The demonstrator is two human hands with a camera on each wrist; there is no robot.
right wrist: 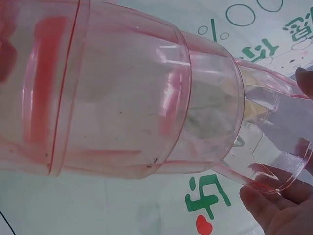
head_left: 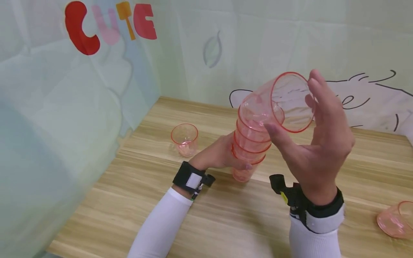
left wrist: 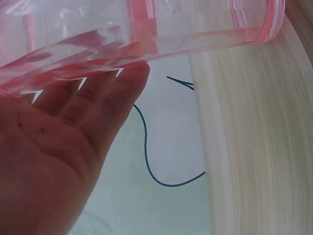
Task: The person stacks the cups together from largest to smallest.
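Note:
A leaning stack of clear pink plastic cups (head_left: 253, 143) with red rims stands near the middle of the table in the head view. My left hand (head_left: 224, 152) grips it low down, thumb across the front; the other fingers are mostly hidden behind it there. The left wrist view shows that hand's fingers (left wrist: 115, 95) along the side of the stack. At the stack's top is a tilted cup (head_left: 292, 102), its mouth facing the head camera. My right hand (head_left: 322, 143) holds this cup near the rim between thumb and fingers. The right wrist view shows its narrower end meeting the stack.
One separate pink cup (head_left: 184, 139) stands upright left of the stack. Another cup (head_left: 396, 219) is at the table's right edge of view, partly cut off. A printed cloth (head_left: 274, 46) hangs behind and left of the wooden table (head_left: 135, 200).

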